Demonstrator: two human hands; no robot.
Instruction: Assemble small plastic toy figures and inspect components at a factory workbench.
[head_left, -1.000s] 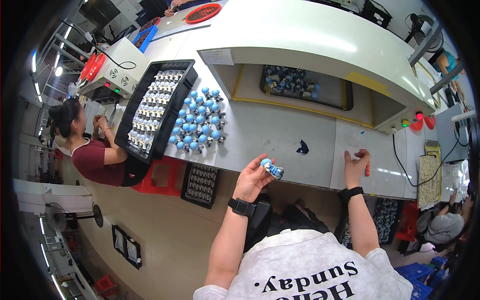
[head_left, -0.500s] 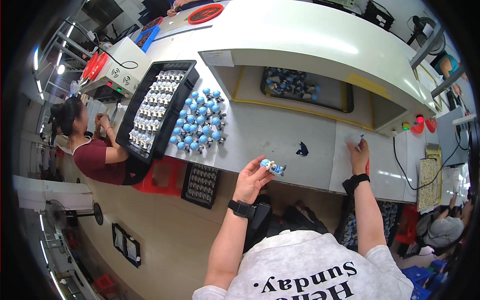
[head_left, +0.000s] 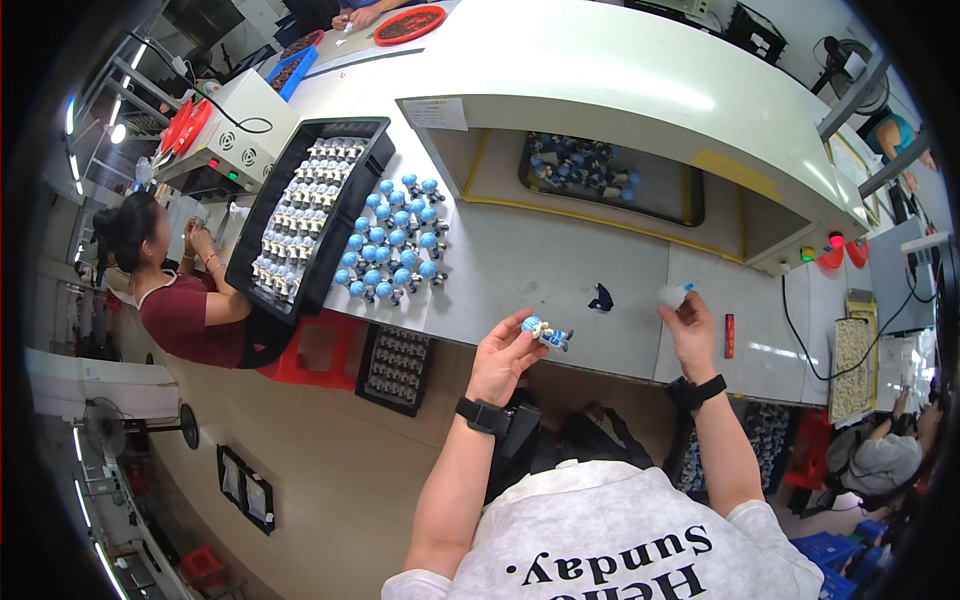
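Between the fingertips and thumb of my left hand (head_left: 498, 358) is a small figurine (head_left: 548, 334) with a blue round head, lying on its side above the table's front edge. My right hand (head_left: 688, 325) pinches a small translucent bottle (head_left: 672, 295) with a thin blue tip; my fingers cover part of it. A dark blue scrap-like piece (head_left: 600, 298) lies on the table between my hands. To the left, several blue-headed figurines (head_left: 398, 238) stand in a group on the table.
A long black tray (head_left: 335, 240) of white-and-grey figures stands beyond the group at left. Ahead, a white machine hood (head_left: 620, 110) covers a dark tray (head_left: 690, 205) holding more blue figures. A red stick-like thing (head_left: 729, 336) lies right of my right hand. A co-worker (head_left: 190, 300) sits at left.
My right hand has moved left toward the middle with the bottle, uncovering the red stick-like thing. My left hand keeps the figurine in nearly the same place.
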